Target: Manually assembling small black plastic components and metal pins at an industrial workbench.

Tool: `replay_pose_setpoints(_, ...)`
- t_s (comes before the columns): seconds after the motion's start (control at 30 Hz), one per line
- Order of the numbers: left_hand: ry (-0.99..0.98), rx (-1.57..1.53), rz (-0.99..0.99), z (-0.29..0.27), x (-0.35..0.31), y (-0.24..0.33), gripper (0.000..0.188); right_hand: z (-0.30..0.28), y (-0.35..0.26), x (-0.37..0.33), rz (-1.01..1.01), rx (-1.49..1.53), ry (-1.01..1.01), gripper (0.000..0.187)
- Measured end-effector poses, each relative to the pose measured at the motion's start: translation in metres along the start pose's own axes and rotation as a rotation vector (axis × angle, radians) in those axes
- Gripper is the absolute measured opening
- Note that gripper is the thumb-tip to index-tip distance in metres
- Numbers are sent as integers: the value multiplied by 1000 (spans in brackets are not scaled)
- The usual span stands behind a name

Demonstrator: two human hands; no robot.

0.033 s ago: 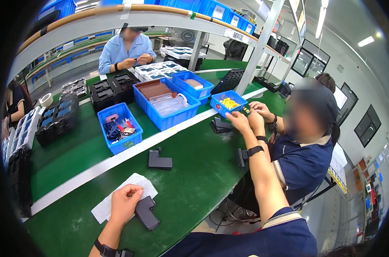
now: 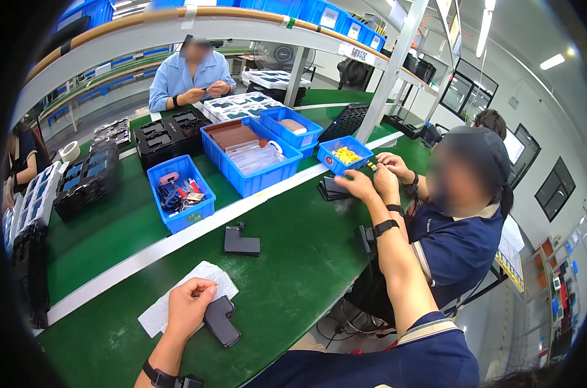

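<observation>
My left hand [image 2: 188, 305] rests over a white cloth or paper sheet [image 2: 152, 317], thumb and fingertips pinched together. Whatever lies between them is too small or hidden to name. Right beside it sits a flat black L-shaped part [image 2: 222, 323]. Another black L-shaped part [image 2: 241, 243] lies farther off on the green table. My right hand [image 2: 358, 185] is stretched far to the right, fingers apart and slightly blurred, over or beside a small pile of flat black parts [image 2: 333, 188]. A co-worker's hands [image 2: 391, 178], close by it, hold a small black-and-yellow piece.
Beyond a white strip [image 2: 119, 278] stand blue bins: one with tools [image 2: 206, 208], one with brown and clear sheets [image 2: 241, 187], one with yellow pieces [image 2: 325, 158]. Black trays [image 2: 148, 145] are stacked behind. A co-worker [image 2: 458, 239] sits at right, another [image 2: 190, 74] across the table.
My right hand has shifted slightly left, away from the co-worker's hands and toward the pile of black parts. My left hand looks unmoved.
</observation>
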State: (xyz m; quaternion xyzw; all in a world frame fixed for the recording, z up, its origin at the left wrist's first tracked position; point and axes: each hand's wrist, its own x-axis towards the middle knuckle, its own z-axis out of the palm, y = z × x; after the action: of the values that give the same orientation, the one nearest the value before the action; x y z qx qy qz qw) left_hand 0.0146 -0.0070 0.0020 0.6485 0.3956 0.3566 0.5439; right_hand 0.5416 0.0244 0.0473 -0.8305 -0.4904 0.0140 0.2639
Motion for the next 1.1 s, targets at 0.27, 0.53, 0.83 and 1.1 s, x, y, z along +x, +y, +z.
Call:
replay_pose_setpoints(0.27,5,16,-4,1,-2,5,12,9,-6,15,-129,-322,-358,70)
replay_pose_setpoints(0.53,3,-7,-10,2,0,3,12,10,-26,13,-64,-335,-538,43)
replay_pose_setpoints(0.83,20,12,-13,-1,-4,4,12,18,-69,-22,-3,-336,-462,35)
replay_pose_setpoints(1.1,19,80,60,-5,-2,-5,14,15,-115,-53,-38,-212,-597,52)
